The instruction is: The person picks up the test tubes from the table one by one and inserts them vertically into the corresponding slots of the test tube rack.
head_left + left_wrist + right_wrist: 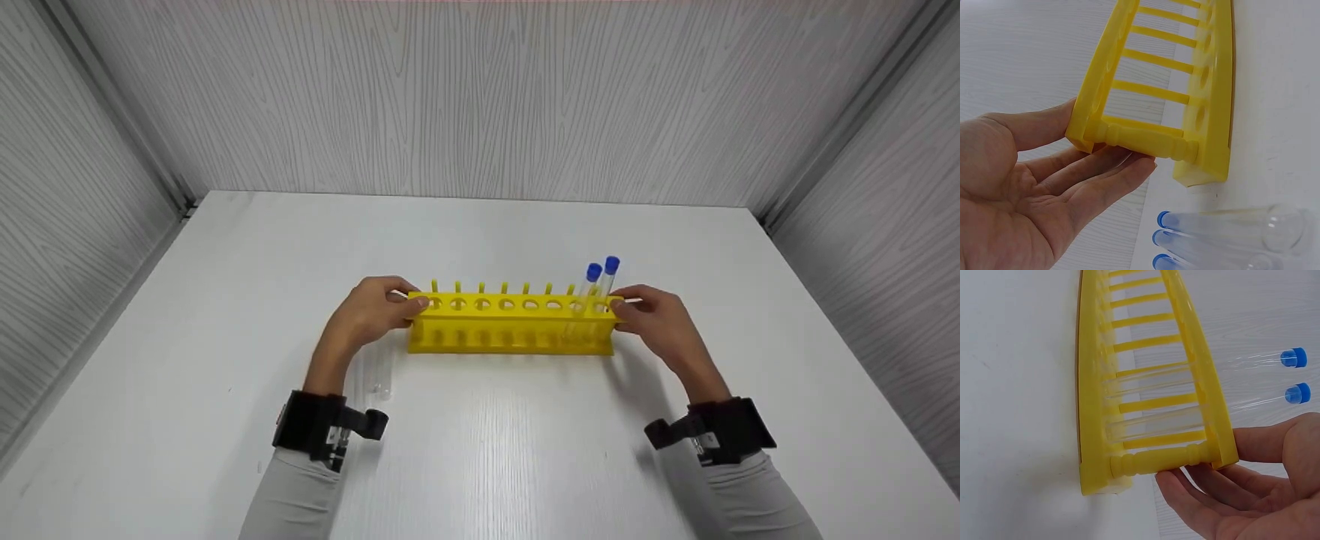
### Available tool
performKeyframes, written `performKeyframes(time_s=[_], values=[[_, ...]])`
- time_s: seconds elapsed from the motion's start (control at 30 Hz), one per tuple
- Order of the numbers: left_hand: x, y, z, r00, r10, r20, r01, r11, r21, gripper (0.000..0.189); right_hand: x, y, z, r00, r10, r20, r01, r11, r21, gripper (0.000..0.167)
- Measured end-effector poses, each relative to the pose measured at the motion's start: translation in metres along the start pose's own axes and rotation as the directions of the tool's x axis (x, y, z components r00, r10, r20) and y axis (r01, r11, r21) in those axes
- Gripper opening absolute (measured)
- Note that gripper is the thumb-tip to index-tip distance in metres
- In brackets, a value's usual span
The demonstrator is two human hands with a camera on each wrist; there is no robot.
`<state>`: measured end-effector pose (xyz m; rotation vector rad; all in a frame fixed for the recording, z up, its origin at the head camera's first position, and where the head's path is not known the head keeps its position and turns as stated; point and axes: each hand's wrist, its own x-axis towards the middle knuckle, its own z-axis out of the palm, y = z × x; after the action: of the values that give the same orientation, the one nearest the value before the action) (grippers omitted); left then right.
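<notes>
A yellow test tube rack (510, 316) with a row of round holes stands upright, seen from the front in the head view. My left hand (373, 311) grips the left end of its upper bar, thumb on top and fingers curled beneath by the end post. At the opposite end, my right hand (654, 319) holds the upper bar in a similar way. Two clear test tubes with blue caps (1296, 358) stand in the rack's rightmost holes. Three more blue-capped test tubes (1224, 224) lie beside the rack's left end, partly hidden by my left wrist in the head view.
The white tabletop (495, 442) spreads around the rack. A pale wood-grain panel (480, 97) rises behind it, with side panels at left and right. Both forearms wear black wrist mounts (731, 431).
</notes>
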<state>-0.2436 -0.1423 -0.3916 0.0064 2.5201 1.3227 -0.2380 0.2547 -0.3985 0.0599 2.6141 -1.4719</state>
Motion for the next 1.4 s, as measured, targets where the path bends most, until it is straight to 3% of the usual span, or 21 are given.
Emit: performKeyframes(time_s=[0.43, 0.73, 0.97, 1.17, 1.4], values=[[-0.001, 0.001, 0.001, 1.0, -0.02, 0.003, 0.02, 0.999, 0.034, 0.041, -0.001, 0.0, 0.0, 1.0, -0.008, 0.001, 0.008, 1.0, -0.01, 0.043], [-0.002, 0.0, -0.001, 1.0, -0.014, 0.015, 0.014, 1.0, 0.013, 0.04, 0.001, 0.002, 0.0, 1.0, -0.015, -0.009, 0.015, 1.0, -0.027, 0.041], [-0.003, 0.0, -0.001, 1.0, 0.024, 0.011, -0.024, 0.999, 0.028, 0.041, 0.001, 0.003, 0.001, 1.0, -0.008, -0.011, 0.007, 1.0, -0.028, 0.042], [-0.007, 0.0, -0.008, 0.999, 0.031, -0.032, -0.029, 0.997, 0.067, 0.047, 0.003, 0.002, 0.001, 1.0, -0.001, -0.011, 0.001, 0.999, -0.041, 0.042], [-0.016, 0.002, -0.023, 0.994, -0.008, -0.113, 0.016, 0.998, 0.063, 0.044, 0.004, 0.002, 0.0, 1.0, 0.006, -0.007, -0.006, 0.999, -0.034, 0.042]])
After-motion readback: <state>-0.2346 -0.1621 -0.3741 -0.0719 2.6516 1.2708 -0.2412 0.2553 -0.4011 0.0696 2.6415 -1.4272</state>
